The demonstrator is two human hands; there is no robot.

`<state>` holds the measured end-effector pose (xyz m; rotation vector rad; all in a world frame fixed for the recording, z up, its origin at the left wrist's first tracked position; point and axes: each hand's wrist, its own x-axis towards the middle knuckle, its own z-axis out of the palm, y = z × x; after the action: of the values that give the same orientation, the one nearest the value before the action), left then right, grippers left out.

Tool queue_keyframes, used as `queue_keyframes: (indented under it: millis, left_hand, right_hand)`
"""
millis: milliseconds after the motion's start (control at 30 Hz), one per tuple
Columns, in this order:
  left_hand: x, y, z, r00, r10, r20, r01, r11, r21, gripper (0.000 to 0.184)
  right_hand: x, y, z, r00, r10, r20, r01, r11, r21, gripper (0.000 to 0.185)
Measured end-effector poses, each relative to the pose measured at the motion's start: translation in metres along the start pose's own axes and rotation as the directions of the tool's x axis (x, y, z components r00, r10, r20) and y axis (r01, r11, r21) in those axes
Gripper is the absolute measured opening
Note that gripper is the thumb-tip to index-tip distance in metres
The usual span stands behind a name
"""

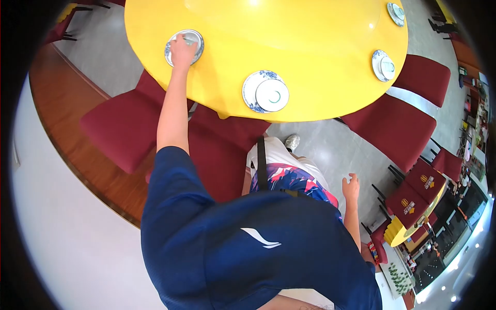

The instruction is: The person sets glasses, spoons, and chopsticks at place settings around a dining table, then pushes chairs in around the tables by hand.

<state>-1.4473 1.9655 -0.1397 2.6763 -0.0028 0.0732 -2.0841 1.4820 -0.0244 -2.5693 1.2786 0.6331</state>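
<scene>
My left hand (183, 50) reaches over the round yellow table (222, 57) at the upper left. Its fingers are bent over the dishes on a blue-and-white plate (168, 53), on or around something small and glassy that I cannot make out clearly. My right hand (351, 187) hangs beside my body at the right, away from the table, with fingers apart and nothing in it. Nearest the table's front edge lies another patterned plate (250, 92) with a white bowl (272, 95) on it.
Two more place settings (383, 66) (396, 14) lie along the table's right side. Red chairs (121, 126) (395, 129) surround the table. A second yellow table (397, 231) stands farther right, with a wooden curved floor edge (67, 113) at left.
</scene>
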Motion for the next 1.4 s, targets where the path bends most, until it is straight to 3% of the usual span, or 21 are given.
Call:
queue_keyframes:
  millis: [67, 133, 267, 400, 533, 567, 600, 733, 833, 900, 933, 1000, 1067, 1167, 1200, 1300, 1400]
  left_hand:
    - [-0.016, 0.016, -0.013, 0.998, 0.0, -0.057, 0.0, 1.0, -0.007, 0.064]
    - [-0.046, 0.046, -0.04, 0.964, -0.053, -0.259, 0.039, 0.997, -0.06, 0.069]
    - [-0.144, 0.093, -0.05, 0.897, 0.016, -0.441, -0.058, 0.995, -0.081, 0.062]
    - [-0.284, 0.192, -0.04, 0.955, 0.096, -0.28, -0.167, 0.955, -0.245, 0.057]
    - [-0.412, 0.318, -0.006, 0.93, 0.312, -0.197, -0.365, 0.857, -0.364, 0.047]
    - [-0.442, 0.346, 0.005, 0.928, 0.36, -0.099, -0.364, 0.814, -0.453, 0.045]
    - [-0.469, 0.374, 0.015, 0.909, 0.418, -0.004, -0.356, 0.77, -0.529, 0.042]
    - [-0.537, 0.465, 0.042, 0.753, 0.641, 0.147, -0.486, 0.693, -0.532, 0.038]
    - [-0.568, 0.514, 0.079, 0.686, 0.693, 0.223, -0.495, 0.668, -0.556, 0.038]
    - [-0.575, 0.54, 0.091, 0.618, 0.715, 0.329, -0.435, 0.659, -0.614, 0.038]
    - [-0.578, 0.559, 0.092, 0.62, 0.717, 0.318, -0.462, 0.661, -0.591, 0.038]
    - [-0.588, 0.605, 0.107, 0.516, 0.79, 0.33, -0.506, 0.593, -0.627, 0.04]
    - [-0.604, 0.654, 0.112, 0.5, 0.785, 0.365, -0.479, 0.602, -0.638, 0.04]
    - [-0.625, 0.713, 0.131, 0.49, 0.832, 0.262, -0.579, 0.535, -0.616, 0.029]
    - [-0.63, 0.741, 0.14, 0.482, 0.844, 0.236, -0.604, 0.515, -0.609, 0.024]
    - [-0.666, 0.803, 0.165, 0.404, 0.848, 0.343, -0.464, 0.513, -0.722, 0.017]
    - [-0.698, 0.859, 0.219, 0.258, 0.85, 0.459, -0.419, 0.526, -0.74, 0.018]
  right_hand:
    - [0.006, 0.004, -0.004, 1.0, 0.011, -0.029, -0.01, 0.999, 0.047, 0.038]
    - [0.011, 0.012, -0.004, 1.0, 0.028, -0.012, -0.027, 0.997, 0.066, 0.038]
    - [0.025, 0.048, 0.016, 0.999, 0.054, 0.0, -0.054, 0.992, 0.115, 0.04]
    - [0.051, 0.12, 0.067, 0.993, 0.073, 0.094, -0.092, 0.971, 0.22, 0.04]
    - [0.073, 0.177, 0.078, 0.984, 0.122, 0.129, -0.155, 0.945, 0.289, 0.042]
    - [0.081, 0.198, 0.083, 0.986, 0.127, 0.11, -0.156, 0.936, 0.317, 0.044]
    - [0.089, 0.22, 0.084, 0.987, 0.14, 0.083, -0.16, 0.924, 0.346, 0.044]
    - [0.11, 0.288, 0.083, 0.993, 0.087, 0.079, -0.114, 0.872, 0.476, 0.042]
    - [0.115, 0.338, 0.078, 0.992, 0.129, 0.009, -0.105, 0.768, 0.632, 0.042]
    - [0.115, 0.355, 0.076, 0.991, 0.13, 0.008, -0.085, 0.597, 0.798, 0.036]
    - [0.115, 0.359, 0.071, 0.994, 0.11, 0.002, -0.065, 0.575, 0.815, 0.036]
    - [0.112, 0.368, 0.067, 0.99, 0.129, 0.057, -0.092, 0.288, 0.953, 0.032]
    - [0.116, 0.371, 0.071, 0.994, 0.102, 0.04, -0.059, 0.187, 0.981, 0.031]
    - [0.118, 0.379, 0.079, 0.991, 0.101, -0.086, 0.088, -0.015, 0.996, 0.031]
    - [0.122, 0.382, 0.086, 0.986, 0.152, -0.068, 0.069, -0.004, 0.998, 0.032]
    - [0.115, 0.403, 0.08, 0.981, 0.102, 0.165, -0.152, -0.124, 0.981, 0.03]
    - [0.122, 0.469, 0.063, 0.965, 0.191, 0.179, -0.15, -0.158, 0.976, 0.03]
